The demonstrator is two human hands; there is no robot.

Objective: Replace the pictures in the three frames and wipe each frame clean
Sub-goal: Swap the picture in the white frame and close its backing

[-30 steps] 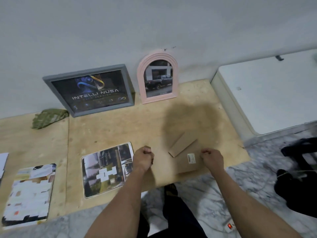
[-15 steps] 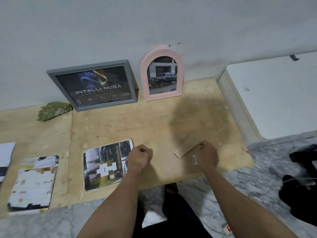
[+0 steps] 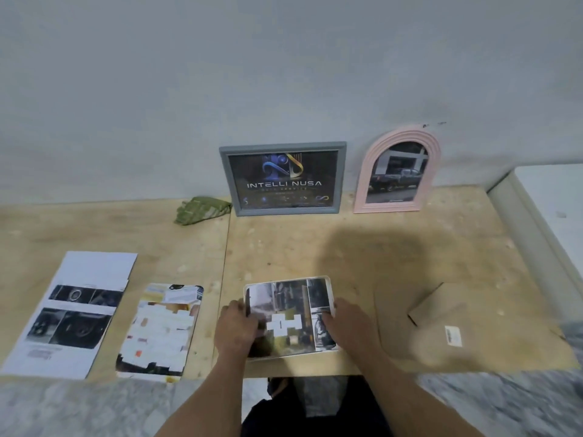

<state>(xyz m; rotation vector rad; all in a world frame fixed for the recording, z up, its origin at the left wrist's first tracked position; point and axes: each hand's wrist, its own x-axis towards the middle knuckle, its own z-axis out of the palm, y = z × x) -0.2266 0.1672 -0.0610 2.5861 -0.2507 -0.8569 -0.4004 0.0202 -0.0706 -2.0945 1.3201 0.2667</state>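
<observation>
Hands on printed picture [image 3: 288, 316], left [image 3: 235, 331] pinching edge, right [image 3: 344, 321] pressing flat.

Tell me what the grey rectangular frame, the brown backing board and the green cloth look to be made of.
Grey rectangular frame: seemingly painted wood or plastic, matte, with a moulded edge. Brown backing board: likely cardboard or fibreboard, flat, dull, sticker on it. Green cloth: soft woven fabric, crumpled into folds.
</observation>
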